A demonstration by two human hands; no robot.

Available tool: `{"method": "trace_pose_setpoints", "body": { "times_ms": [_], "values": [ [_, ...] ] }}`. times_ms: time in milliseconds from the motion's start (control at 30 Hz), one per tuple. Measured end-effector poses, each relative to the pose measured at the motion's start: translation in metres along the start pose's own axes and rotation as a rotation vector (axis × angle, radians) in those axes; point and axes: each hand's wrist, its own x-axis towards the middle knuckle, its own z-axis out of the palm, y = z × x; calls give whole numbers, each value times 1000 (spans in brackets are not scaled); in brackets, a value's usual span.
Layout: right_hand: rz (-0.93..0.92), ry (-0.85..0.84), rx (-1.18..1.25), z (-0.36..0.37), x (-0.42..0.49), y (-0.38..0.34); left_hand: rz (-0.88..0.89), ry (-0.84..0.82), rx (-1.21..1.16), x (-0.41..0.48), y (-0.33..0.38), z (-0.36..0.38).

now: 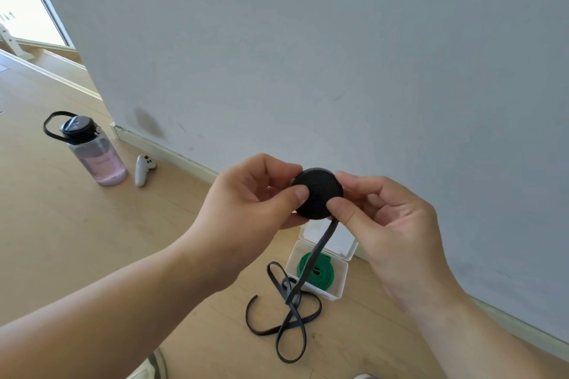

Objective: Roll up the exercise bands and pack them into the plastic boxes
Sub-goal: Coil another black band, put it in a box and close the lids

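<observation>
A black exercise band [318, 194] is wound into a flat coil held up in front of me. My left hand [255, 194] pinches the coil's left side with thumb and fingers. My right hand [385, 212] pinches its right side, thumb on the face. The band's loose tail [286, 317] hangs from the coil and lies in loops on the floor. Below, an open white plastic box [335, 291] holds a rolled green band [317, 269]; its lid [345, 243] stands open against the wall.
A clear water bottle [92, 151] with a black cap and pink liquid stands on the wooden floor at left. A white handheld controller [142, 170] lies beside it. A grey wall [338, 55] with a white baseboard runs behind the box. Shoe tips show at the bottom edge.
</observation>
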Motion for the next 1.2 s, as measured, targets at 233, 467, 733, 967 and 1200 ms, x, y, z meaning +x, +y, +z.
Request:
{"method": "trace_pose_setpoints", "body": {
  "times_ms": [233, 467, 733, 967, 1200],
  "values": [
    [-249, -112, -379, -5, -1, 9, 222, -74, 667, -2, -8, -2],
    [-41, -28, -197, -6, -1, 1, 196, -101, 595, 1, -4, -4],
    [-19, 33, -95, -6, 1, -3, 27, -55, 248, 1, 1, -3],
    [-182, -73, -367, -2, -5, 4, 435, -158, 721, -1, -7, -8],
    [45, -23, -74, -4, 4, -1, 64, 10, 210, 4, -3, -2]
  ]
}}
